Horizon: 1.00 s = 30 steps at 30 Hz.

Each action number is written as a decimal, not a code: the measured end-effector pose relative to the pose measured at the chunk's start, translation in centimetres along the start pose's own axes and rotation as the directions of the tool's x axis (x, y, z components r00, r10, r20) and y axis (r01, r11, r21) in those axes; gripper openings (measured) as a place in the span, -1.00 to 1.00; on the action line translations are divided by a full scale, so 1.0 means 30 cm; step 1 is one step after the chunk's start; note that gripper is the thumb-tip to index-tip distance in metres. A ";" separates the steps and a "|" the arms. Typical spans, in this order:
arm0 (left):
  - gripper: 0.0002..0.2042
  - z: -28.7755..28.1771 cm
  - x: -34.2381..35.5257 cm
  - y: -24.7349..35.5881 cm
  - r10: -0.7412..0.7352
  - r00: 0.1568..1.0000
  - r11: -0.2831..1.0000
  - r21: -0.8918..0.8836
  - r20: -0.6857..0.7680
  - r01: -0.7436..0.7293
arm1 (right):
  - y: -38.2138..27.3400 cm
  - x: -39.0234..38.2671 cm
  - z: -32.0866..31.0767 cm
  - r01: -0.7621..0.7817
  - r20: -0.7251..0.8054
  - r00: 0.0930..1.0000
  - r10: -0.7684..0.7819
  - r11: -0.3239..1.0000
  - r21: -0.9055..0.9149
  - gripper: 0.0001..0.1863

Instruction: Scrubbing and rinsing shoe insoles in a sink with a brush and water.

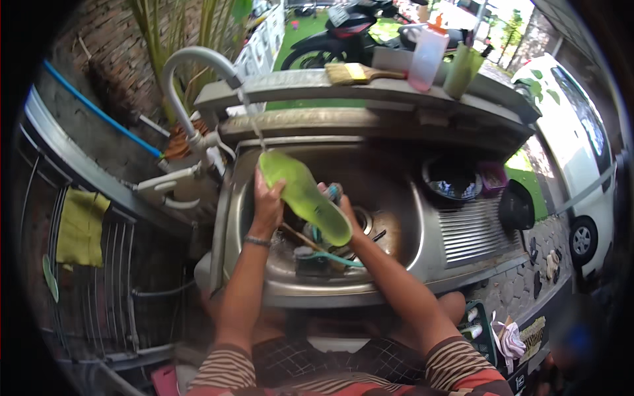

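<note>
A lime-green shoe insole (298,187) is held over the sink basin (409,218), its far end under the water running from the tap (198,56). My left hand (269,201) grips its left edge, thumb on top and the other fingers mostly hidden beneath. Behind the insole's right side is my right hand (349,210), largely covered, closed around a small blue-grey item (333,193), perhaps a scrubber; its kind is unclear. Below them in the basin lie a brush with a turquoise handle (338,259), a wooden stick (298,234) and a dark block-shaped thing (314,265).
A paintbrush (356,74), a pink-tinted bottle (427,59) and a green holder (463,71) stand on the ledge behind the sink. On the ribbed drainboard (469,231) sits a black bowl (452,179). A yellow-green cloth (82,226) hangs on the left rack.
</note>
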<state>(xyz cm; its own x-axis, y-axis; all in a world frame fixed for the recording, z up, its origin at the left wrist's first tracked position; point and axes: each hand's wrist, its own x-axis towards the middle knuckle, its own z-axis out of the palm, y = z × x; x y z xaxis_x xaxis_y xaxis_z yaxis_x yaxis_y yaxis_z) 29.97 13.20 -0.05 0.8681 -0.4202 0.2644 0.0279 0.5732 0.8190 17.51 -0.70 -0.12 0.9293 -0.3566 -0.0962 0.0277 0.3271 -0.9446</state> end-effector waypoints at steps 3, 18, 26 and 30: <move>-0.53 0.006 0.000 -0.008 -0.018 0.996 0.998 0.062 -0.082 0.023 | -0.016 -0.005 0.020 -0.060 -0.045 0.998 0.054 0.986 -0.155 -0.50; -0.26 0.019 -0.007 0.040 0.010 0.987 0.975 0.220 -0.163 0.027 | 0.006 0.006 -0.012 0.209 0.040 0.977 -0.209 0.909 -0.361 -0.67; -0.27 -0.157 0.053 0.133 0.058 0.974 0.993 -0.087 -0.219 -0.078 | -0.039 0.034 -0.055 0.251 -0.100 0.953 -0.287 0.928 -0.274 -0.71; -0.39 -0.171 0.058 0.148 0.014 0.977 0.972 -0.224 -0.213 -0.063 | -0.033 0.037 -0.058 0.300 -0.087 0.935 -0.345 0.895 -0.330 -0.72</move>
<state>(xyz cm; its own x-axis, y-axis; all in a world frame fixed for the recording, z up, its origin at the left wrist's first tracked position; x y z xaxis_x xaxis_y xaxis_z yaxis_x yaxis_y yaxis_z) 34.15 18.64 1.43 0.9539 -0.2529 0.1616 0.0839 0.7417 0.6655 17.88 -2.94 0.15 0.8268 -0.5223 0.2086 0.1820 -0.1025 -0.9779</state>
